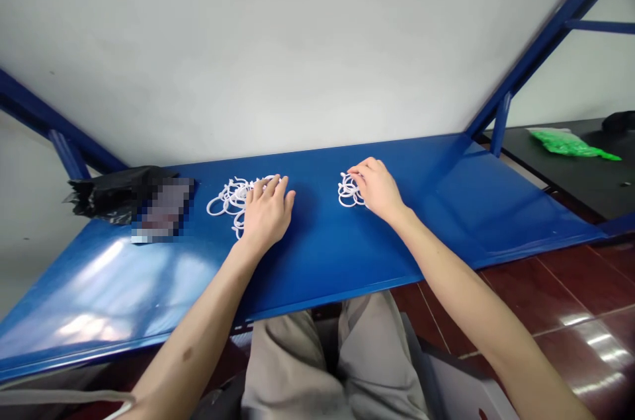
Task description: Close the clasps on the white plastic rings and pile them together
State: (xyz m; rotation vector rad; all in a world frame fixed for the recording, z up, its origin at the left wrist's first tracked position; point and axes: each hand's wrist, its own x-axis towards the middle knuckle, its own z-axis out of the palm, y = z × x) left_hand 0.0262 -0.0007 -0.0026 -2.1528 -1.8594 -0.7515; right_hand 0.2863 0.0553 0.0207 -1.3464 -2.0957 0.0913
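Observation:
Two heaps of thin white plastic rings lie on the blue table (317, 261). My left hand (268, 211) rests over the right side of the larger heap of rings (228, 198), fingers stretched out and a little apart. It hides part of that heap. At the smaller heap of rings (348, 194), my right hand (377, 188) has its thumb and fingers drawn together on a white ring at the top edge. The palm covers the right side of this small heap, so the exact grip is partly hidden.
A black plastic bag (114, 192) and a blurred-out flat object (166, 208) lie on the table's left. Blue frame bars (536, 43) slope up at both sides before a pale wall (307, 43). A green packet (565, 142) sits on a black table at right.

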